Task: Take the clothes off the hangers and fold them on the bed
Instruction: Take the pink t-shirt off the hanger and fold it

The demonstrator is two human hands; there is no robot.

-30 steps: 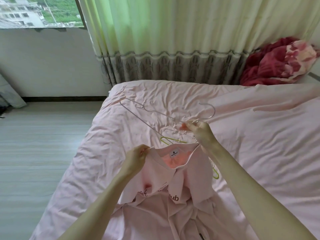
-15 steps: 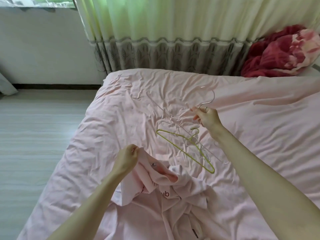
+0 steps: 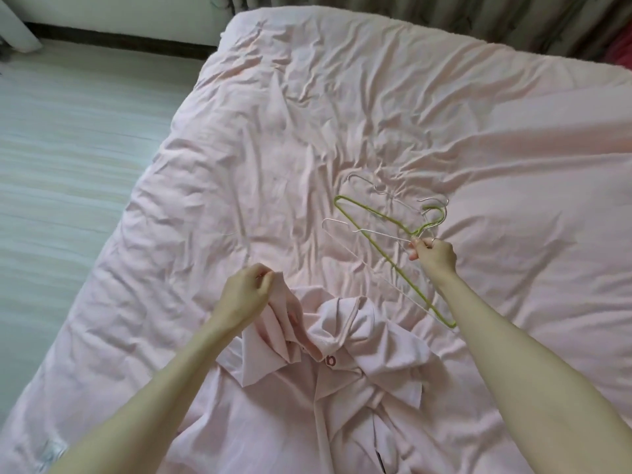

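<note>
The left hand is bent at the wrist with its fingers curled in tight. It pinches a bunch of cloth from the pink shirt and lifts that bit up. The left arm comes in from the bottom left, bare, and reaches up the bed.

The right hand is out farther, to the right. Its fingers and thumb are closed together on the thin neck of a white wire hanger. There is a ring on one finger. The right arm is long and straight and comes in from the bottom right corner.

The white hanger lies across a green hanger on the bed. A third pale hanger lies just past them. Their hooks sit close together near the right hand.

The pink shirt is off the hangers. It lies in a crumpled heap on the near part of the bed, between the two arms. A dark red letter that looks like "b" shows on the shirt; the rest of the word is hidden in the folds.

The bed sheet is pink and full of wrinkles. A pale floor is on the left.
</note>
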